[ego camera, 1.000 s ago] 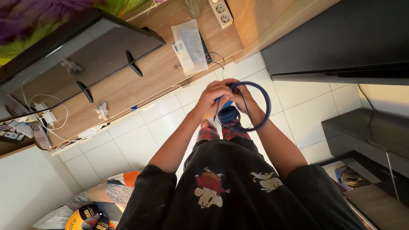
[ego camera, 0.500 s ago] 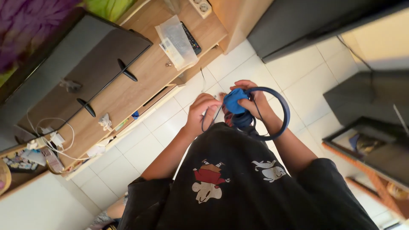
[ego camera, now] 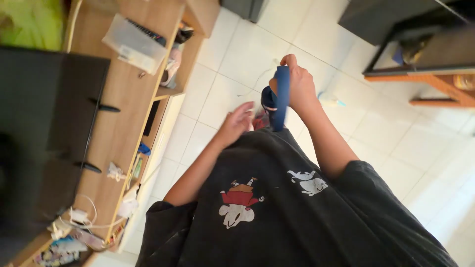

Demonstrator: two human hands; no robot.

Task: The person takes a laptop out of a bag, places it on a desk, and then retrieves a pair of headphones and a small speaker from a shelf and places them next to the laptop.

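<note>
Above the white tiled floor (ego camera: 237, 54): both hands are raised in front of the person's chest, seen from the head view.

Right hand (ego camera: 297, 86): clenched round the band of the blue headphones (ego camera: 281, 96); thumb and fingers wrap the band near its upper end.

Blue headphones: held edge-on to the camera, so the band reads as a narrow upright strip; a darker ear cup sits at its left side, just beside the palm. A thin cable (ego camera: 257, 81) trails from the headphones toward the floor, faint against the tiles.

Left hand (ego camera: 236, 123): released, fingers spread and slightly curled, holding nothing; close to the ear cup, left of it. Whether a fingertip touches the cup cannot be told, the frame is blurred there.

Clothing: black T-shirt (ego camera: 277, 207) with a cartoon print fills the lower frame; red plaid fabric shows just under the headphones.

Left of frame: wooden cabinet (ego camera: 123, 113) with a clear plastic bag (ego camera: 133, 42) on top and white cables (ego camera: 84, 217) at its near end.

Upper right: dark low table with an orange wooden frame (ego camera: 435, 84).
</note>
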